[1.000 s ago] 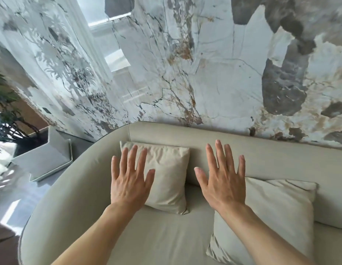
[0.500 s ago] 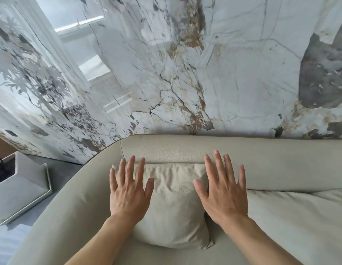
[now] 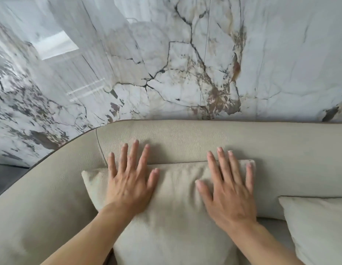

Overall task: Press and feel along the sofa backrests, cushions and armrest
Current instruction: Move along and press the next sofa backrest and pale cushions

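We see a beige cushion (image 3: 172,217) leaning against the sofa backrest (image 3: 204,138), near the curved armrest (image 3: 42,197) on the left. Our left hand (image 3: 131,180) lies flat and spread wide on the cushion's upper left part, fingertips reaching onto the backrest. Our right hand (image 3: 230,190) lies flat and spread on its upper right part, holding nothing. A second cushion (image 3: 319,226) sits at right. A veined marble wall (image 3: 166,64) rises behind the sofa.
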`<control>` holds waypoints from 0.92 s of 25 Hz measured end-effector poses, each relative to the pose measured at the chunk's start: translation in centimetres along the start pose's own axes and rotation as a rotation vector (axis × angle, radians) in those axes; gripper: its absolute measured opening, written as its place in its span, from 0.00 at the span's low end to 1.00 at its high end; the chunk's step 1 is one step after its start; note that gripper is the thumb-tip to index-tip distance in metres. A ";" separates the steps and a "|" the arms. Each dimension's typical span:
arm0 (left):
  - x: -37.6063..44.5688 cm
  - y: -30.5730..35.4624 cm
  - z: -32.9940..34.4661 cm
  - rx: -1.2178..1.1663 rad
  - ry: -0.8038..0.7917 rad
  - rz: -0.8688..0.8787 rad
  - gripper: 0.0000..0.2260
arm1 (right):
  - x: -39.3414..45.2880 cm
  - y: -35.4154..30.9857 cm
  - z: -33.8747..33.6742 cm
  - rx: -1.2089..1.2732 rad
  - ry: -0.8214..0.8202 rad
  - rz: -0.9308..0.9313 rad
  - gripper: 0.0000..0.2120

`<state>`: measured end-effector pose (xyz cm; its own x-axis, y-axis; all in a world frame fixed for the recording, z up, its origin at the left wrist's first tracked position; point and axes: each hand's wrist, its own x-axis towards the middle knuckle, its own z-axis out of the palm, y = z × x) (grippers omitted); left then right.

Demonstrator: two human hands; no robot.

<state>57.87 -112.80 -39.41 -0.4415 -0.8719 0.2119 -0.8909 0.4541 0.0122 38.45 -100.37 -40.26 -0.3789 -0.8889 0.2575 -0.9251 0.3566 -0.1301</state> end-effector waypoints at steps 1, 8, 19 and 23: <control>0.1 0.0 0.8 -0.022 0.007 0.002 0.30 | 0.3 0.0 0.8 0.002 0.012 -0.001 0.33; 1.2 0.1 4.5 -0.060 0.106 0.015 0.32 | 1.4 0.2 4.0 -0.069 0.103 -0.025 0.35; 6.0 0.2 7.0 -0.023 0.179 0.036 0.32 | 5.0 0.7 6.4 -0.115 0.163 0.036 0.32; 6.5 0.2 7.8 -0.029 0.213 0.047 0.34 | 5.4 0.8 7.1 -0.125 0.182 0.035 0.32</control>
<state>53.92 -119.82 -45.64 -0.4476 -0.7925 0.4142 -0.8649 0.5013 0.0244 35.85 -106.90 -45.83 -0.3982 -0.8128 0.4253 -0.9030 0.4290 -0.0256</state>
